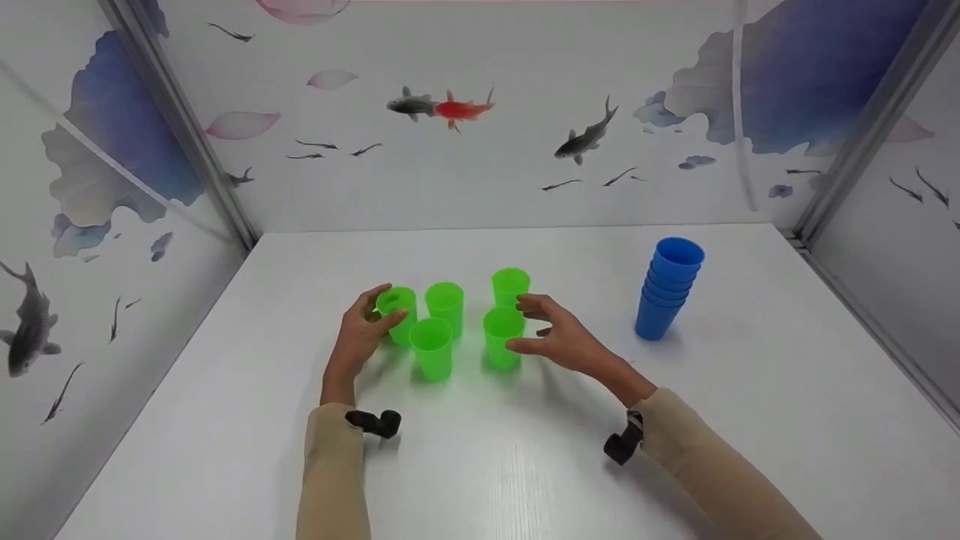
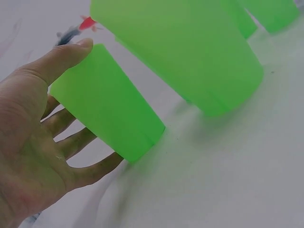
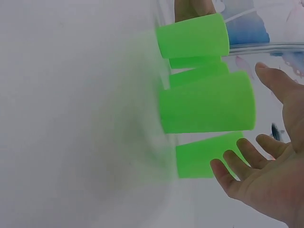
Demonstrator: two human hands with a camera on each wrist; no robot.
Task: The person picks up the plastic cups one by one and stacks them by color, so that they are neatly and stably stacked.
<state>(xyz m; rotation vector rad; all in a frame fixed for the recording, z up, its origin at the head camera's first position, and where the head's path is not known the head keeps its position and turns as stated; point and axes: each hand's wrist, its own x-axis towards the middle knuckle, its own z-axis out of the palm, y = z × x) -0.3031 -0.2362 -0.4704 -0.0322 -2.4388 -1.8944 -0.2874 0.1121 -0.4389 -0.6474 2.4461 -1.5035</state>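
Note:
Several green cups stand mouth up on the white table. My left hand [image 1: 356,337] holds the leftmost green cup [image 1: 397,300], thumb across its near side and fingers round the far side. In the left wrist view the thumb tip lies at that cup's rim and the fingertips are hidden behind it. Beside it stand the front left cup [image 1: 433,356] and the back left cup [image 1: 445,300]. My right hand [image 1: 566,337] has its fingers spread, at the right side of the front right cup [image 1: 501,341] and the back right cup [image 1: 511,281]; its palm is apart from them.
A stack of nested blue cups [image 1: 664,292] stands on the table [image 1: 495,465] to the right. White panels [image 1: 480,180] printed with fish and leaves enclose the back and sides. Each wrist carries a small black camera [image 1: 375,424].

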